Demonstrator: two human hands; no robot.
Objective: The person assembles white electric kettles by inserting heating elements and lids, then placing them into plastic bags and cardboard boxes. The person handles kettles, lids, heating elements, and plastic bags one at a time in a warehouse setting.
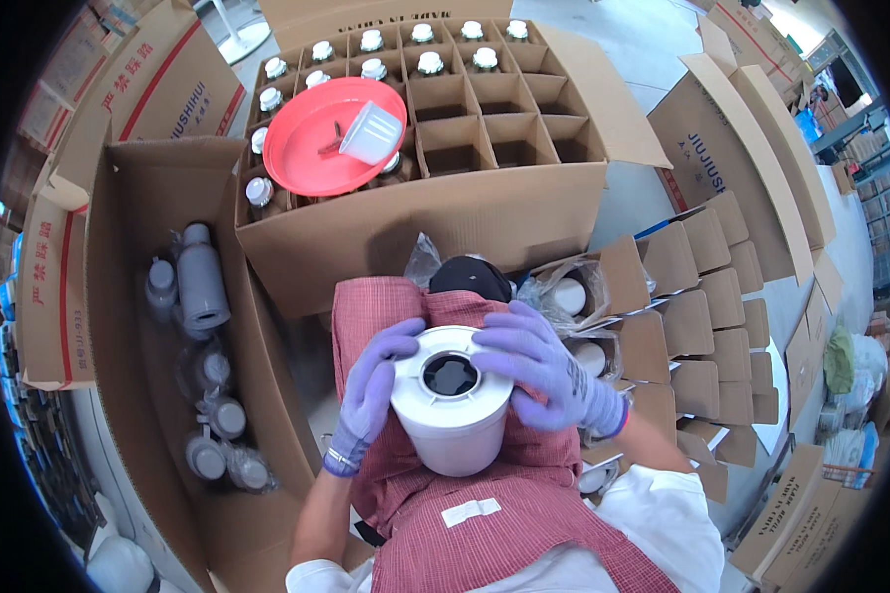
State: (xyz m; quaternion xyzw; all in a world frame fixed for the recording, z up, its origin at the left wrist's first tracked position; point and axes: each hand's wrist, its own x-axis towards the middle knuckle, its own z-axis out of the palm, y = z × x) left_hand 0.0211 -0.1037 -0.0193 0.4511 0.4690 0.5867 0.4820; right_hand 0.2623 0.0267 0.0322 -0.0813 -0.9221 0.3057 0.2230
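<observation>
A white, rounded flask body is held over my lap, its ringed end with a dark round hole facing up. My left hand, in a pale purple glove, grips its left side, fingertips on the upper rim. From the right, my right hand, gloved alike, curls its fingers over the ring's edge and side. The lower part of the flask body is hidden against the red checked apron. Just beyond it lies a black rounded thing near some clear plastic.
Ahead stands a divided carton with several white-capped bottles; a red dish with a white cup rests on them. On the left, a deep carton holds grey flasks. Cardboard dividers and bagged white-topped pieces sit on the right.
</observation>
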